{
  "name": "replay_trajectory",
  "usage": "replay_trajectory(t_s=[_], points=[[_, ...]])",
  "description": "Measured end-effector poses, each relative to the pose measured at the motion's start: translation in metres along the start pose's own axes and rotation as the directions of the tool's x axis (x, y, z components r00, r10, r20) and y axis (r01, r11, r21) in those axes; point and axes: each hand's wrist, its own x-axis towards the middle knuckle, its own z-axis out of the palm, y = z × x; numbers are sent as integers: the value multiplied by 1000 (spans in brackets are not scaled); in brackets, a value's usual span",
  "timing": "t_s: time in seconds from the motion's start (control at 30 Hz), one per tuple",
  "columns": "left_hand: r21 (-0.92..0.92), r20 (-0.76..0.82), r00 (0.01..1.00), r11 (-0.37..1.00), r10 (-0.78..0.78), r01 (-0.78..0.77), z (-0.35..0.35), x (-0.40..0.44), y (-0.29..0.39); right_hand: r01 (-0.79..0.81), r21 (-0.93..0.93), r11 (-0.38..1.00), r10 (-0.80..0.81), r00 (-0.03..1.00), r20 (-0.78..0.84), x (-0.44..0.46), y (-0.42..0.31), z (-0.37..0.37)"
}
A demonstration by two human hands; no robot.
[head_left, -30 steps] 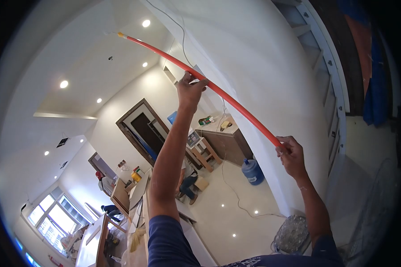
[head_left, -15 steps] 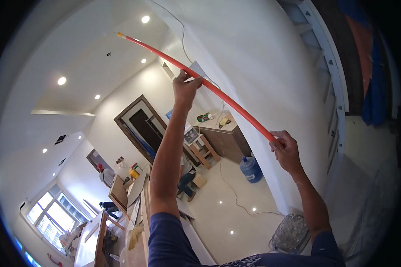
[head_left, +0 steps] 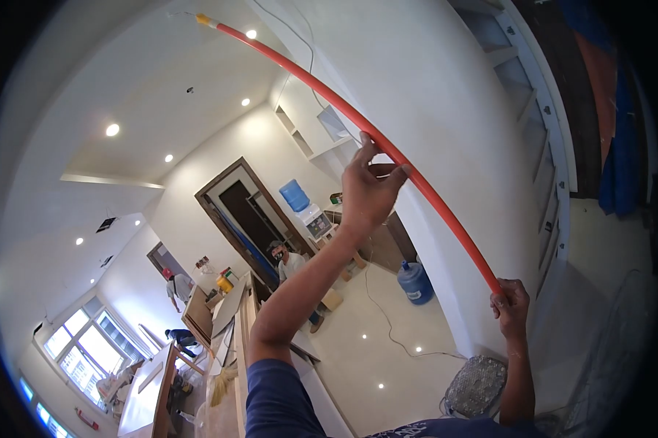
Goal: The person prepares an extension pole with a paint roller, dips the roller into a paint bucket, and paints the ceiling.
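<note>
A long red tube (head_left: 311, 80) slants from the upper left down to the right and bows slightly. At its far end is a yellowish tip (head_left: 204, 20) with a thin pale strand coming off it. My left hand (head_left: 373, 182) pinches the tube near its middle between thumb and fingers. Lower down, my right hand (head_left: 510, 306) is closed around the near end of the tube. Behind the tube stands a white wall (head_left: 431, 95), with a thin grey cable (head_left: 300, 35) hanging along its upper edge.
A blue water jug (head_left: 414, 283) stands on the floor beside a cable. By the wall at right is a bulging wrapped bundle (head_left: 475, 387). Several people are in the room, one person (head_left: 291, 264) seated near the water dispenser (head_left: 314, 219). A white-topped workbench (head_left: 145, 398) is at lower left.
The tube has swung steeper, its tip rising and its near end dropping to the right. My left hand has shifted right and down, and my right hand has gone lower.
</note>
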Motion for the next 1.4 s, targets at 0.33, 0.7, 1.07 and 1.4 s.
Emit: replay_trajectory(t_s=[0.33,0.7,1.07,1.4], points=[[-16,-18,999,999,-46,46,26,2,3,-12,-115,993,8,999,-33,-11,-27,-35],[4,-16,1000,1000,-10,10,36,21,2,24,-110,994,-26,1000,-15,-1,-42,-37],[26,-84,996,999,-25,27,-12,76,-56,-29,-120,992,38,997,71,72,-29,15],[-22,-152,981,993,-121,119,-79,133,-111,-70,-173,982,89,991,104,140,-15,87]])
